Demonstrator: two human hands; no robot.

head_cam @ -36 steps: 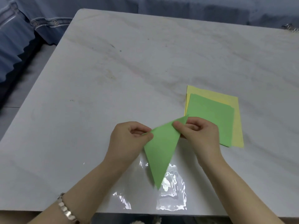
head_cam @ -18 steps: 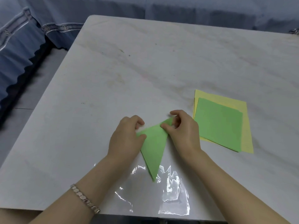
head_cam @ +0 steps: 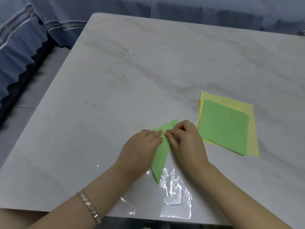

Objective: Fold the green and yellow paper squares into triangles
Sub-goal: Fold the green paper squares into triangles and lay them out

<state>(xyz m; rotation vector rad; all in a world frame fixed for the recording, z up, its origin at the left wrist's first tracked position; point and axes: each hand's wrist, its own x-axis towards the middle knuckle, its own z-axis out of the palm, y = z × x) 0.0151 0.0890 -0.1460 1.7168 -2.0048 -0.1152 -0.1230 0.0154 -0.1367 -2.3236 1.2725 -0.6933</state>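
White marble table (head_cam: 115, 96), green triangle (head_cam: 162, 154) laid flat on it, pressed by left hand (head_cam: 142, 146) with fingers together, right hand (head_cam: 186, 141) fingertips curled, perhaps pinching it, green square (head_cam: 222, 128) stacked on yellow square (head_cam: 251, 129) alongside.

A white marble-veined table (head_cam: 148, 71) filled the view; blue fabric with pale trim (head_cam: 24, 38) hung behind and left; grey floor (head_cam: 29, 96) showed beneath; light glared off clear plastic film (head_cam: 175, 204) near the front edge.

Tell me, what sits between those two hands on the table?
A folded green triangle, touched by the left hand and right hand; head view shows it.
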